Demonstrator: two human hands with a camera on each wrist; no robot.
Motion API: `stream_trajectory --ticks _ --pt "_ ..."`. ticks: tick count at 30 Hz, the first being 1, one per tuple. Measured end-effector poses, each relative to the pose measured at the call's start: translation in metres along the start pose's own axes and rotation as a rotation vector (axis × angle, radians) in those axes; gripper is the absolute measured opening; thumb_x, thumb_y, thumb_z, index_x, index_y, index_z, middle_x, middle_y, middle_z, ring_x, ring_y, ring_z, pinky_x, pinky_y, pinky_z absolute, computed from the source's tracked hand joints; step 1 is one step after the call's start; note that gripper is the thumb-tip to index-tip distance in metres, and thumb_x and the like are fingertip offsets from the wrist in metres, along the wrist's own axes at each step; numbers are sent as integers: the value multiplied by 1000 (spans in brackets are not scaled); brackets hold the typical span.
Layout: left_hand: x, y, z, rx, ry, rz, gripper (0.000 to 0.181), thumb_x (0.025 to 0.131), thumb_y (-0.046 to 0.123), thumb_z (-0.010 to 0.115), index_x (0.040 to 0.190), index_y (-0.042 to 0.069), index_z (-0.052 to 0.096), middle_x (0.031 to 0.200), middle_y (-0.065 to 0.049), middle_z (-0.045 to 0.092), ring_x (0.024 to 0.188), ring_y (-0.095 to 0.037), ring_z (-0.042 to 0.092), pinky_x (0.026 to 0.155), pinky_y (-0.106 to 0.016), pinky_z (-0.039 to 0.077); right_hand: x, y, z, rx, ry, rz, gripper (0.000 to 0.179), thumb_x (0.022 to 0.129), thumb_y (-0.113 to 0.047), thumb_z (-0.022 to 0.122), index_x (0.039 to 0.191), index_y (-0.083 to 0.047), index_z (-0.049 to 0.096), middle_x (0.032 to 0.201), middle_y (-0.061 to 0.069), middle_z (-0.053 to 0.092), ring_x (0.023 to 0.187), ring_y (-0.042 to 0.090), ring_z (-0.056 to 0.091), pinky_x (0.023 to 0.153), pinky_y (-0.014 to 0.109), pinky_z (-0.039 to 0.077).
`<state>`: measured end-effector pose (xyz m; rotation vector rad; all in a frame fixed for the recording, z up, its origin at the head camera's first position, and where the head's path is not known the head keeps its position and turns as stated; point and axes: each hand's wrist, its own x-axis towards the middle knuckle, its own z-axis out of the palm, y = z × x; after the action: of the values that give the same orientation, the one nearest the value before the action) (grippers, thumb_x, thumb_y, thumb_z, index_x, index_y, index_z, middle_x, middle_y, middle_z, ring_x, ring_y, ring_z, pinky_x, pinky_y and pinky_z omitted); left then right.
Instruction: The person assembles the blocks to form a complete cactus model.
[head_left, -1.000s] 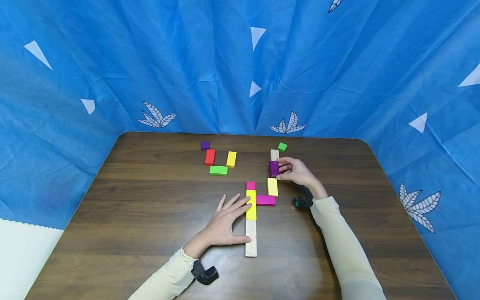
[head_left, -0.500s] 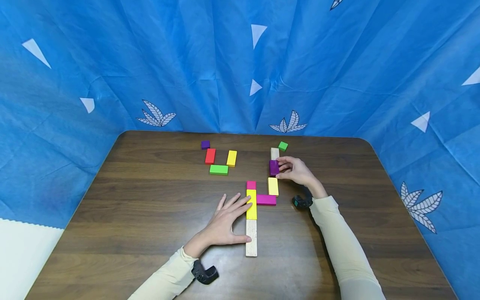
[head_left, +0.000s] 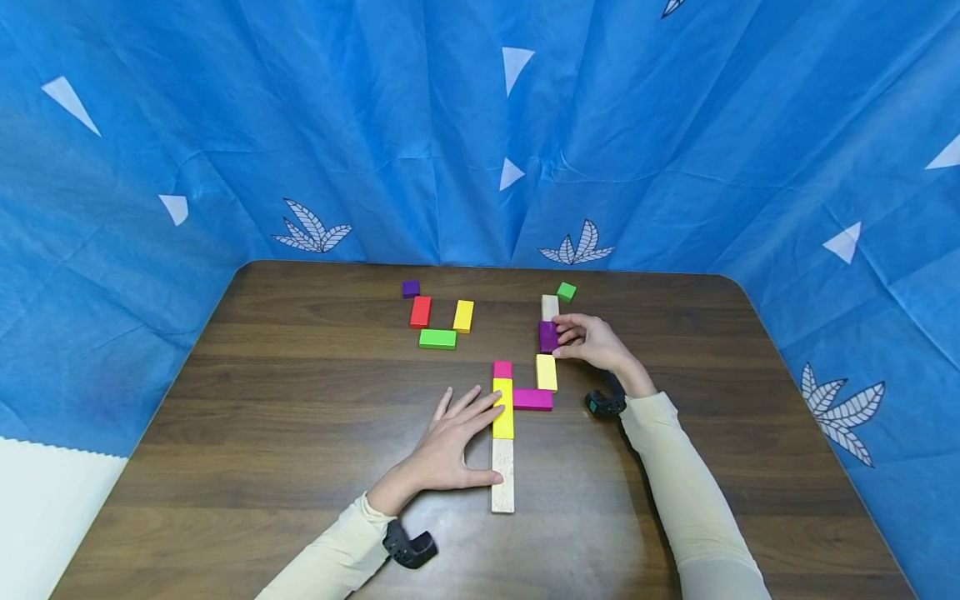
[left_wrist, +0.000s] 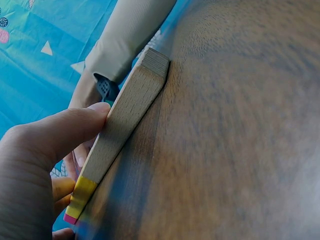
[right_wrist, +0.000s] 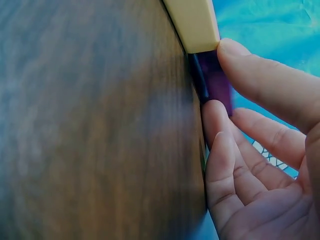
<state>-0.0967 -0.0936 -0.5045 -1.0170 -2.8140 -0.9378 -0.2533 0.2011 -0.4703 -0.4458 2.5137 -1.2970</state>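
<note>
My left hand (head_left: pixel 452 450) lies with spread fingers beside a straight row of blocks. Its fingertips touch the long yellow block (head_left: pixel 503 423), and its thumb rests on the plain wood block (left_wrist: pixel 127 112). A pink block (head_left: pixel 502 369) caps the row's far end. Farther right, my right hand (head_left: pixel 596 343) grips a purple block (head_left: pixel 548 337) between thumb and curled fingers, as the right wrist view shows. That block sits between a pale wood block (head_left: pixel 550 307) behind and a cream-yellow block (right_wrist: pixel 194 25) in front. A magenta block (head_left: pixel 533 400) joins the cream one to the row.
A small green block (head_left: pixel 566 292) lies at the back right. Toward the back left are a dark purple block (head_left: pixel 411 288), a red block (head_left: pixel 421 312), a yellow block (head_left: pixel 463 317) and a green block (head_left: pixel 437 339). Blue curtain (head_left: pixel 420 125) surrounds the brown table (head_left: pixel 300 433).
</note>
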Motion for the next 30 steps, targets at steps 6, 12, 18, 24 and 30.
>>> stream_trajectory --ticks 6,12,18,24,30 --pt "0 -1 0 4 -1 -2 91 72 58 74 146 15 46 158 2 37 149 -31 26 117 -64 7 -2 0 1 7 -1 -17 53 83 -7 76 132 3 57 120 22 63 99 31 64 80 20 54" --pt "0 0 0 8 -4 -4 91 72 59 74 147 16 46 158 2 36 149 -30 25 117 -64 8 -2 -1 0 -6 -2 -22 51 85 -7 74 132 4 57 119 22 64 98 30 64 81 21 55" --pt "0 0 0 7 -6 -6 91 72 59 74 147 16 46 158 1 36 149 -31 25 117 -64 8 -2 -3 0 14 -12 -27 49 86 -6 73 131 4 57 117 23 64 98 29 63 77 16 53" --pt "1 0 0 7 -11 -12 92 72 60 74 147 16 45 158 2 36 149 -30 25 118 -64 7 -1 -1 2 6 -18 -33 48 87 -5 71 132 5 56 117 23 64 97 28 63 75 14 52" --pt "1 0 0 9 -7 -8 91 71 59 74 147 16 46 158 1 36 149 -30 25 117 -65 8 1 0 4 -7 -13 -27 48 88 -6 71 132 3 57 117 21 64 97 28 62 76 14 52"
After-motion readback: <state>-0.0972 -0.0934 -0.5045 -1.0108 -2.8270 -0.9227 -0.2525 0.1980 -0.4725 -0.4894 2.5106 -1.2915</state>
